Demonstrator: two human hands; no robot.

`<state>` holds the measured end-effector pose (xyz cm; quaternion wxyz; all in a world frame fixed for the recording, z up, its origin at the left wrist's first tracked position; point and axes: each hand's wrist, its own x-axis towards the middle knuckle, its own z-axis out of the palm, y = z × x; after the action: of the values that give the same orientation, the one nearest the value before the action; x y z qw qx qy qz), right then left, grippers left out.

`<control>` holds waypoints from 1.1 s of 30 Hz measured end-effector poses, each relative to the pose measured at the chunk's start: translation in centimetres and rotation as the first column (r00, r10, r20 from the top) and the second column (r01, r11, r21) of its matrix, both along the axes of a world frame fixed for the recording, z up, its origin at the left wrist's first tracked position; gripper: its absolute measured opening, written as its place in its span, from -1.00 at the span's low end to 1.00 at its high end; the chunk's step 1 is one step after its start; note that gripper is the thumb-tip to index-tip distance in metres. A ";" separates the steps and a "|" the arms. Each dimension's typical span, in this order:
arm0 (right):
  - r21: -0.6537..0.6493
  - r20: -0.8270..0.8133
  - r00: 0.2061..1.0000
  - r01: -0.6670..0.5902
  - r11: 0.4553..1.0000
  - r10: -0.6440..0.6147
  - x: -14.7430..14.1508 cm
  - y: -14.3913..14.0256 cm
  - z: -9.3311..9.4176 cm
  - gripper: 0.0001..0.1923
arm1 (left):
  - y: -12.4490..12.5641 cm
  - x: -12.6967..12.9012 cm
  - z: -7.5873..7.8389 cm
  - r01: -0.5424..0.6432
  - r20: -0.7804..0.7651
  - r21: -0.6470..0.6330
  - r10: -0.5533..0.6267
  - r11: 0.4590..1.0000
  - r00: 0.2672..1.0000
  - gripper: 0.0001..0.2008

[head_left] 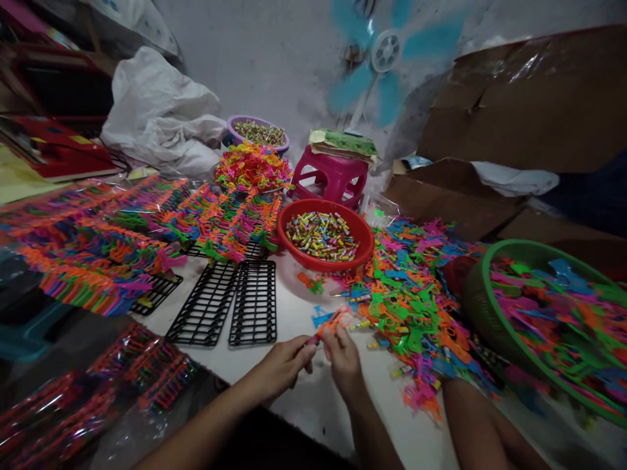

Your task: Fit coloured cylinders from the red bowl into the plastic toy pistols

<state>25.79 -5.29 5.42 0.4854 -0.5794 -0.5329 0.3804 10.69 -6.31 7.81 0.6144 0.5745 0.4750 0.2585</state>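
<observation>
My left hand (284,367) is closed, its thumb and fingers pinching a small purple tube (313,340) over the white table. Beside it, my right hand (345,364) is closed around the lower end of an orange plastic toy piece (337,321). The two held parts meet or nearly meet between my fingertips; whether they are joined is too small to tell. A blue plastic piece (322,317) lies just beyond. To the right spreads a heap of bright plastic toy pieces (404,300), some with yellow-and-white tubes attached. Small coloured tubes fill a red basin (283,243) ahead.
Black grid racks (253,303) lie left of centre, near rows of racked colourful pieces (93,254). A green basket (482,294) of pieces stands right, near a bare knee (473,418). A pink stool (330,173), a purple basin (235,134) and a running fan (386,51) are behind.
</observation>
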 end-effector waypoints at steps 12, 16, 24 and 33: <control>0.076 0.650 0.753 0.075 0.994 -0.107 3.0 8.0 -1.8 -0.66 | 0.4 -1.0 -3.7 -0.250 0.413 -0.620 0.580 0.744 0.702 -0.54; 0.104 0.775 0.632 -0.120 0.987 -0.005 -2.3 10.1 -4.7 -0.60 | 0.4 -1.0 -4.7 -0.210 0.453 -0.594 0.538 0.777 0.711 -0.52; 0.214 0.608 0.773 -0.377 0.901 0.179 -0.1 4.0 -6.7 -0.89 | 0.7 -3.5 -8.0 -0.465 0.273 -0.242 0.520 0.852 0.809 -0.60; -0.193 0.158 0.982 0.134 0.972 -0.104 1.1 0.7 -5.5 -0.47 | 0.9 -0.2 -6.4 -0.246 -0.031 0.189 0.256 0.951 0.966 -0.71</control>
<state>26.89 -4.57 -0.07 0.4053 -0.6833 -0.4895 0.3594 10.51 -5.43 1.41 0.5076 0.5706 0.5351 0.3611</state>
